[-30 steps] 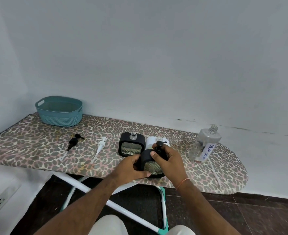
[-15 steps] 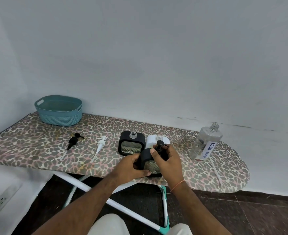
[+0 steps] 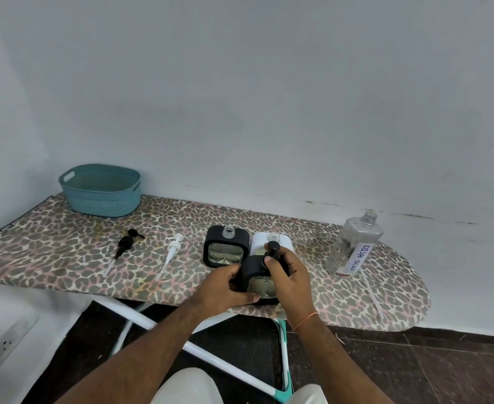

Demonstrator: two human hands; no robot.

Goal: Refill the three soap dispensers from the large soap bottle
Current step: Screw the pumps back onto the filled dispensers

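A black soap dispenser [image 3: 259,279] stands near the front edge of the ironing board [image 3: 65,258]. My left hand [image 3: 228,287] grips its left side. My right hand [image 3: 286,272] holds its black pump head [image 3: 272,248] on top. Behind it stand a second black dispenser [image 3: 225,249] with an open neck and a white dispenser [image 3: 262,242], partly hidden by my hand. The large clear bottle [image 3: 353,249] labelled "DISH SOAP" stands uncapped to the right. A loose black pump [image 3: 126,243] and a loose white pump [image 3: 172,249] lie to the left.
A teal basket [image 3: 100,189] sits at the board's far left corner against the wall. The board's white legs [image 3: 141,319] cross underneath, over a dark floor. A wall socket [image 3: 7,344] is at lower left.
Both hands stay on the front black dispenser and its pump head; the right hand has shifted only slightly. The view has drifted a little.
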